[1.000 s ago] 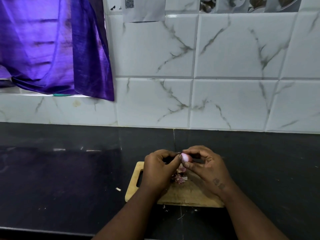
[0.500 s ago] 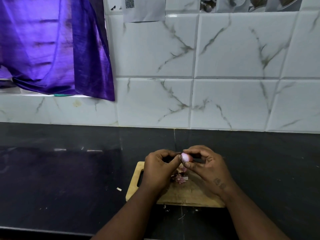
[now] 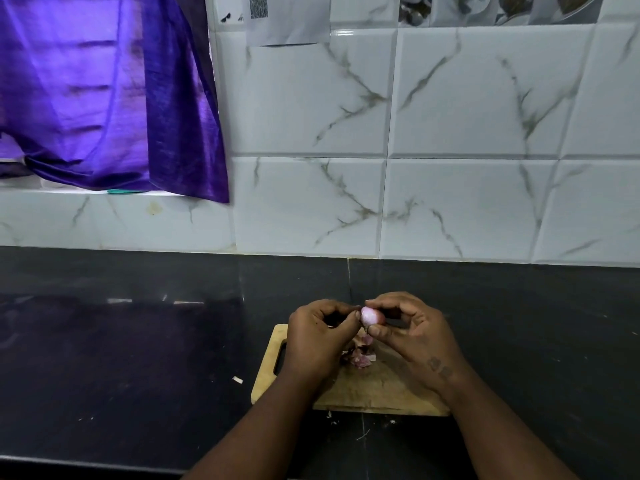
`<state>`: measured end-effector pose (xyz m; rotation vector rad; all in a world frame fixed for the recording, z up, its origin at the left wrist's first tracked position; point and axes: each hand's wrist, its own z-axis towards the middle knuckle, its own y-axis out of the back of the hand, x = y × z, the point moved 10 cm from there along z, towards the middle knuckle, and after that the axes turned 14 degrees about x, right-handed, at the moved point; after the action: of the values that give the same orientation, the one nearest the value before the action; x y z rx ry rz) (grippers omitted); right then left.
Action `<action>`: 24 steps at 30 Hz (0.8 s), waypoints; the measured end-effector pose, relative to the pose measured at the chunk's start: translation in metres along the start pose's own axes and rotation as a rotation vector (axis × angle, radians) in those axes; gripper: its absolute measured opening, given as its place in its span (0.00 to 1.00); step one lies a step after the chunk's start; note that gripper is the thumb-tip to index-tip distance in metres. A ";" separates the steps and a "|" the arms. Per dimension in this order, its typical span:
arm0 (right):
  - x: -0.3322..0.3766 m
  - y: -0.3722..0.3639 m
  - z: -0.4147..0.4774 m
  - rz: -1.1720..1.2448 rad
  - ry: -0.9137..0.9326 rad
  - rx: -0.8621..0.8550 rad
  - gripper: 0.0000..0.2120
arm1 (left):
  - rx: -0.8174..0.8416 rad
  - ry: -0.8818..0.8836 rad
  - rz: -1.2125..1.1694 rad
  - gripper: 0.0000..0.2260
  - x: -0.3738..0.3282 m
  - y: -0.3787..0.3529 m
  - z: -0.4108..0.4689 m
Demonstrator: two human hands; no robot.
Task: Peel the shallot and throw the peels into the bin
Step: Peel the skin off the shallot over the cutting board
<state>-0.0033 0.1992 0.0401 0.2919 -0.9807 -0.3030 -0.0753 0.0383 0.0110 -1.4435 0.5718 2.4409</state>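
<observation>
Black table below both hands, with a wide dark stretch off to the left hand's side. Wooden cutting board directly beneath the hands, handle slot toward the left. Left hand and right hand raised over the board, fingertips meeting, both curled and pinching the shallot between them. Long axis roughly left to right; pale, seemingly near bare. Peels heaped just under the hands. No bin in view.

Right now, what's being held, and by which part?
The shallot, above the cutting board. The right hand pinches its right end between thumb and forefinger; the left hand pinches its left side with its fingertips.
</observation>
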 end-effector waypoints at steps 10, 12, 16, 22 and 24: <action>-0.002 0.000 0.001 0.030 -0.012 -0.002 0.11 | -0.008 0.000 0.039 0.03 -0.005 0.000 -0.002; -0.002 0.000 0.001 0.045 -0.012 0.005 0.12 | -0.017 -0.007 0.070 0.03 -0.007 0.001 -0.002; -0.002 -0.002 0.000 0.035 -0.016 0.008 0.12 | -0.032 -0.001 0.102 0.04 -0.006 0.003 -0.002; -0.005 0.001 0.000 0.049 -0.022 -0.025 0.12 | -0.028 -0.021 0.102 0.06 -0.012 0.000 -0.004; -0.003 0.002 0.000 0.028 -0.020 -0.025 0.12 | -0.028 -0.044 0.132 0.06 -0.016 0.000 -0.006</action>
<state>-0.0048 0.2024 0.0384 0.2533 -0.9990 -0.2932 -0.0628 0.0359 0.0228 -1.4002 0.6453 2.5850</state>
